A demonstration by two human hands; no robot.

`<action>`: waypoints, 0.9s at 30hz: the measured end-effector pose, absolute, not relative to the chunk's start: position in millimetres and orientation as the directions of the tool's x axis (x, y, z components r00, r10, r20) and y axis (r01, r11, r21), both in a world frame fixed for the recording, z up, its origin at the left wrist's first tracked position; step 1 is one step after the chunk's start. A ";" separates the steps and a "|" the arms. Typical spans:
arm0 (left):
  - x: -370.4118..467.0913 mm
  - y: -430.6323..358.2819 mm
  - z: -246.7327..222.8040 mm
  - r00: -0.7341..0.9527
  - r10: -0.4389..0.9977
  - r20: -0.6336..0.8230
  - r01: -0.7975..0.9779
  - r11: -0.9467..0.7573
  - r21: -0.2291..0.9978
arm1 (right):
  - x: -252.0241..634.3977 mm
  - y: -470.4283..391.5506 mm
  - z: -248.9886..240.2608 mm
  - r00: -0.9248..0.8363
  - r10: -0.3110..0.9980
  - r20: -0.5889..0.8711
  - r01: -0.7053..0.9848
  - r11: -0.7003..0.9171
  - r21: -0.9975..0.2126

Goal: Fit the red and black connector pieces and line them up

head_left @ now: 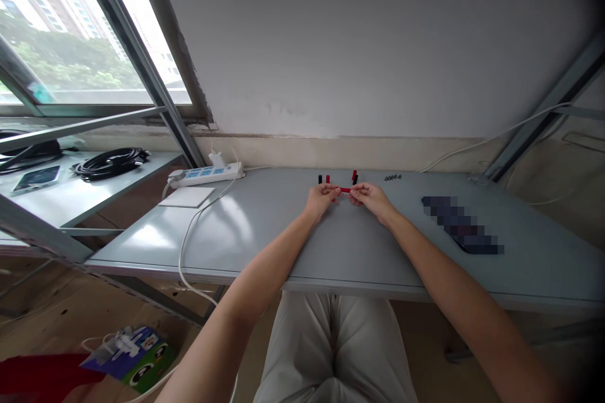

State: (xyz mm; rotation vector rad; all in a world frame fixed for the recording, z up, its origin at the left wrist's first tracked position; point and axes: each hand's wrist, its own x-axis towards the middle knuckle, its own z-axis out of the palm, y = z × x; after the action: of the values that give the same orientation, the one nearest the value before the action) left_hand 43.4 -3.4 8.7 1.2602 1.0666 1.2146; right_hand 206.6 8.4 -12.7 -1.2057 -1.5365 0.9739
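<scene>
A short, slim red rod, perhaps a pen part (345, 189), spans the gap between my two hands just above the grey desk. My left hand (321, 199) pinches its left end, and the fingers of my right hand (371, 197) are closed on the other end. Behind my left hand stand a small black cylinder (320, 179) and a small red one (328, 179). Beyond my right hand is a red piece (354, 174) beside a black piece (356, 180). Several small dark metallic bits (392, 177) lie farther right. My fingers partly cover the rod's ends.
A white power strip (208, 174) with plugs and a white flat pad (186, 197) sit at left. A white cable (189, 227) hangs over the front edge. A blurred-out dark object (463, 227) lies at right. Coiled black cable (111, 164) rests on the neighbouring table.
</scene>
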 end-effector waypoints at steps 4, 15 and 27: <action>42.5 -2.7 9.1 0.068 0.994 0.089 -0.050 -0.085 0.995 | 204.7 6.1 -9.7 -0.158 0.920 0.357 0.459 0.389 -0.799; 34.9 5.6 7.2 -0.047 0.993 0.105 -0.051 -0.108 0.993 | 187.9 48.8 -9.3 -0.047 0.969 0.243 0.711 0.203 -0.673; 26.5 15.4 1.7 -0.130 0.992 0.008 -0.094 -0.020 0.995 | 159.5 86.7 -24.4 0.051 0.968 0.244 0.760 0.121 -0.638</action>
State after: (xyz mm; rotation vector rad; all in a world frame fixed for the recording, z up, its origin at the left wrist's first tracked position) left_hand 26.5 15.4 1.7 1.0847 1.2247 1.3578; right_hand 159.5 86.7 -24.4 -1.6832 -1.7527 0.4090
